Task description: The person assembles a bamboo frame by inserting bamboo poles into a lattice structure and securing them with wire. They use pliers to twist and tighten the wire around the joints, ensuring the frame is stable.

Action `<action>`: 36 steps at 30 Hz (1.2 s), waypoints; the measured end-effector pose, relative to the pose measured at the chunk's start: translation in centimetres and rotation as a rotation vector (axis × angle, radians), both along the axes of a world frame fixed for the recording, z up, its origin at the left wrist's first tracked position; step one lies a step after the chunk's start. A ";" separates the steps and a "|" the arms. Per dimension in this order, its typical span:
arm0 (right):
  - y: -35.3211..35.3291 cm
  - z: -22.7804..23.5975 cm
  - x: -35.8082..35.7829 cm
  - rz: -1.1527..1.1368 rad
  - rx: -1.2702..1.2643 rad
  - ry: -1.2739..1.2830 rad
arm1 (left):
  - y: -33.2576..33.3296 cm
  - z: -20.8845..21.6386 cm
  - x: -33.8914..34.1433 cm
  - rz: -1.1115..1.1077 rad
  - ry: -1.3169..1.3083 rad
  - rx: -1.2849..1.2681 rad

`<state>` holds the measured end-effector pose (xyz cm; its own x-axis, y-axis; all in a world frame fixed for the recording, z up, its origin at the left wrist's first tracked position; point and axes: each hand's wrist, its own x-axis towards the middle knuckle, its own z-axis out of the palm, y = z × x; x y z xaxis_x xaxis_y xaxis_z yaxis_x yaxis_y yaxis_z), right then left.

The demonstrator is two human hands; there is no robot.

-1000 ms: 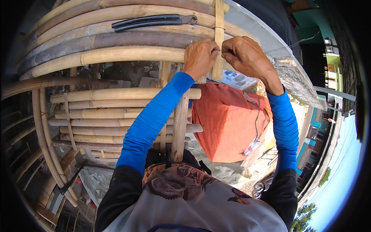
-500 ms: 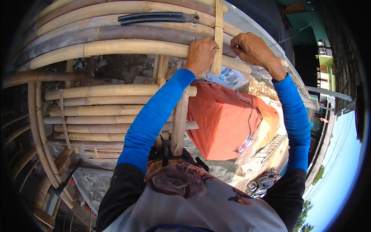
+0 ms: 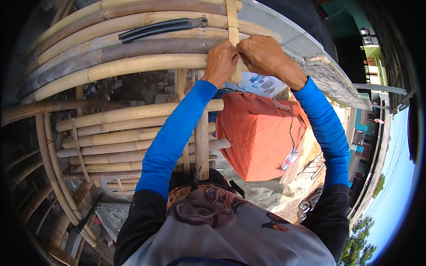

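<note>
My left hand and my right hand meet at a flat upright bamboo slat that crosses several bamboo poles. The fingers of both hands are pinched together in front of the slat, over the nearest poles. A thin wire shows between them in the earlier frame; now the fingers mostly hide it. Farther up, a thin tie is wrapped round the same slat. Pincers with long black handles lie on the poles to the left of my hands.
Below the poles is a lower bamboo rack with an upright post. An orange tarpaulin covers something at centre right. Behind my right hand are a concrete ledge and loose strands of wire. A motorcycle stands beyond my right arm.
My right hand has moved left and closed in on my left hand, so they now touch or nearly touch. The view has shifted, moving the poles and pincers slightly left in the picture.
</note>
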<state>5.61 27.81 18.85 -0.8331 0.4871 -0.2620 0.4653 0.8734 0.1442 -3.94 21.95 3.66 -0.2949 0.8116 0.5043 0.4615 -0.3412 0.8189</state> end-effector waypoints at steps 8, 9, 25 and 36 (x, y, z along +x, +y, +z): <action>2.7 -0.2 -2.6 0.093 -0.091 0.014 | -0.2 0.0 -0.5 -0.087 -0.048 -0.112; 3.0 -0.2 -3.2 0.098 -0.075 -0.005 | 0.1 0.3 -0.8 -0.098 -0.037 -0.123; 0.6 -4.1 7.7 -0.182 -0.198 0.658 | 0.8 0.7 -2.2 -0.232 -0.125 -0.174; 4.1 -7.6 4.8 -0.492 -0.600 0.647 | 0.6 0.5 -2.6 -0.219 -0.139 -0.223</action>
